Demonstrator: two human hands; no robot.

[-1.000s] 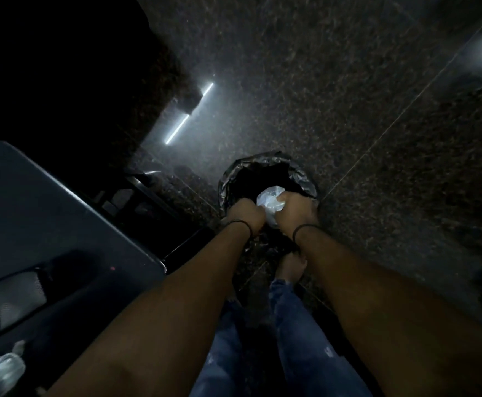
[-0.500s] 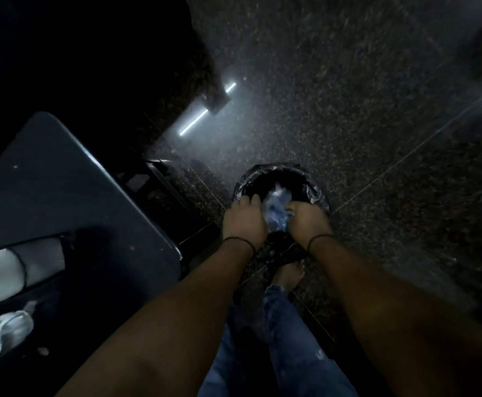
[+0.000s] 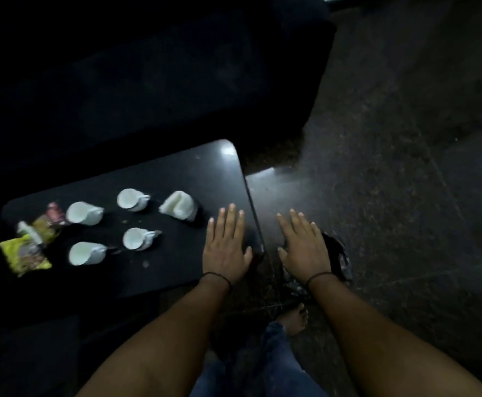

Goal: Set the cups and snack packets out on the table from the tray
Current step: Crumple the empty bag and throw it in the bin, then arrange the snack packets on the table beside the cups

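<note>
Several white cups lie on their sides on the dark table (image 3: 194, 173), among them a far cup (image 3: 132, 199) and a near cup (image 3: 86, 253). A crumpled white cup or paper (image 3: 179, 209) lies to their right. A yellow snack packet (image 3: 23, 257) and a second packet (image 3: 46, 223) rest at the table's left end. My left hand (image 3: 225, 247) hovers flat and empty over the table's right edge. My right hand (image 3: 304, 247) is spread and empty over the floor, above the bin (image 3: 338, 253). The tray's place is not clear in the dark.
A black-lined bin stands on the speckled stone floor just right of the table, partly hidden by my right hand. A dark sofa or seat (image 3: 148, 75) fills the space behind the table. My bare foot (image 3: 295, 320) stands below the hands.
Both hands were pressing a crumpled plastic item into the bin; now they are out, empty and spread. The view has swung left, bringing the table with the cups and packets into sight.
</note>
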